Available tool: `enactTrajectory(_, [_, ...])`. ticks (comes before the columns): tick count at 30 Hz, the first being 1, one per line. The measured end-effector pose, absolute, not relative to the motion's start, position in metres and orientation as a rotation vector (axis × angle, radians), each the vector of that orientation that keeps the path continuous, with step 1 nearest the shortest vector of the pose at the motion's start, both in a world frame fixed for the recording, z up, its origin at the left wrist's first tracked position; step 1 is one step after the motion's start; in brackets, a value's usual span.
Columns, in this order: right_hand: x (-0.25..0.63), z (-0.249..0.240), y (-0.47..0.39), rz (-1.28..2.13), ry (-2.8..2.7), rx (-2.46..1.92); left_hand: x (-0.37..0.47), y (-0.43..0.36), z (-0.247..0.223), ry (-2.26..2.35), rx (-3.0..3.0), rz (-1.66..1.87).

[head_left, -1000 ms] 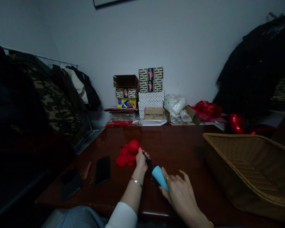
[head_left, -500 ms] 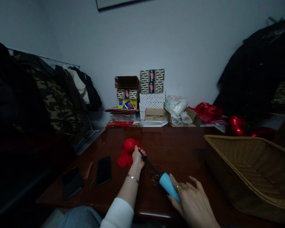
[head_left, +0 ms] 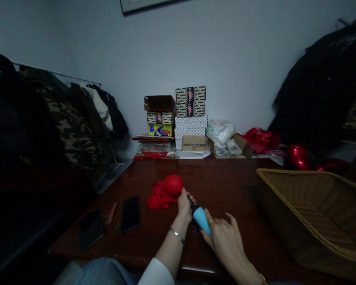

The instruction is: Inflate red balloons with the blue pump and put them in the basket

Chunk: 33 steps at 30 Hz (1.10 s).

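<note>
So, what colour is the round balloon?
The round balloon is red, seen in the head view.

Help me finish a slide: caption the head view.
Left hand at a red balloon, right hand gripping a blue pump, over a brown table.

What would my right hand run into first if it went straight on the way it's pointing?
Apart from the blue pump in its grasp, your right hand would probably meet your left hand first, with the red balloon beyond; exact depth is unclear.
</note>
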State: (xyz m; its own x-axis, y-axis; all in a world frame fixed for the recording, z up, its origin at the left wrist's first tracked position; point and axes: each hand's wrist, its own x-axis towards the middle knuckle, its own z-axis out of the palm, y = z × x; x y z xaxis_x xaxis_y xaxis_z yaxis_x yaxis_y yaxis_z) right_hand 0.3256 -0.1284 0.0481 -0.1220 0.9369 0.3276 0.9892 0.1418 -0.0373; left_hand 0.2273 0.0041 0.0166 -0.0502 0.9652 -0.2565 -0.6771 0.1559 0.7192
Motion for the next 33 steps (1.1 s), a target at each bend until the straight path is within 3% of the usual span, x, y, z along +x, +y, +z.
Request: enactTrajectory(33, [0.341, 0.078, -0.157, -0.259, -2.198, -1.791, 0.181, 0.040, 0.058, 0.838, 0.378, 1.546])
